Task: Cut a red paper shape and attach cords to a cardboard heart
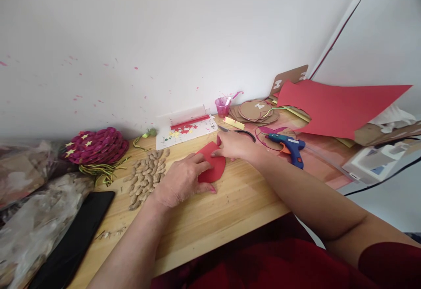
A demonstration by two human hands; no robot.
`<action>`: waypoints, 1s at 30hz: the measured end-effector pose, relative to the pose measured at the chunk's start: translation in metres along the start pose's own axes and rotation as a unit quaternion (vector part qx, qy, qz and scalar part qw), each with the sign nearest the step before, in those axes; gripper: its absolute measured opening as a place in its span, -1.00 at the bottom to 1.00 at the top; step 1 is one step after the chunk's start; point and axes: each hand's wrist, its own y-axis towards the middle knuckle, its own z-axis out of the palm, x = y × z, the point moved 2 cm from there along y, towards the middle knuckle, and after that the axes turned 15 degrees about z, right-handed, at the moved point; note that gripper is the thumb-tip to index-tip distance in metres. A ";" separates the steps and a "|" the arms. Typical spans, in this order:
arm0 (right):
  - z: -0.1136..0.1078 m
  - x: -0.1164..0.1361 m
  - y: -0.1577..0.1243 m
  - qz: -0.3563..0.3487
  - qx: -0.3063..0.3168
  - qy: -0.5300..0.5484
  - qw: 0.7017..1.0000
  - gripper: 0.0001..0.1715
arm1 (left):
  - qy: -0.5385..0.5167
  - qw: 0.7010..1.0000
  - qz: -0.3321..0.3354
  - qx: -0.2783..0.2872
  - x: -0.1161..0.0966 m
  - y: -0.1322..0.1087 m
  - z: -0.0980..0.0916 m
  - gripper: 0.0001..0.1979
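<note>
The red paper (210, 173) lies flat on the table (237, 212), between the two hands and partly under them. The left hand (186, 176) covers its left side, thumb and fingers spread apart. The right hand (234, 146) touches its upper right part, thumb over it; whether it pinches, I cannot tell. Peanuts (148, 176) lie just beside the left hand.

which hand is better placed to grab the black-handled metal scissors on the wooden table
Probably the right hand: it touches the upper right of the curved red paper, and the black scissors handle lies just beyond its wrist. The left hand is farther off, on the paper's left side, near the tan peanuts.
</note>
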 end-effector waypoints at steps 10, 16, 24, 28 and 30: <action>0.001 -0.004 0.006 -0.026 -0.062 -0.024 0.997 -0.51 | 0.011 0.988 -0.110 -0.105 0.021 -0.009 0.004 -0.76; -0.027 -0.030 0.018 0.035 -0.212 0.032 0.976 -0.54 | 0.053 0.976 -0.157 -0.139 0.036 -0.014 0.007 -0.75; -0.057 -0.079 0.031 0.158 -0.272 0.024 0.949 -0.66 | 0.047 0.983 -0.139 -0.108 0.035 -0.014 0.021 -0.46; -0.075 -0.110 0.047 0.202 -0.230 -0.074 0.949 -0.59 | 0.039 0.986 -0.119 -0.106 0.036 -0.013 0.022 -0.49; -0.082 -0.124 0.055 0.203 -0.208 -0.094 0.952 -0.63 | 0.036 0.987 -0.111 -0.110 0.036 -0.013 0.022 -0.51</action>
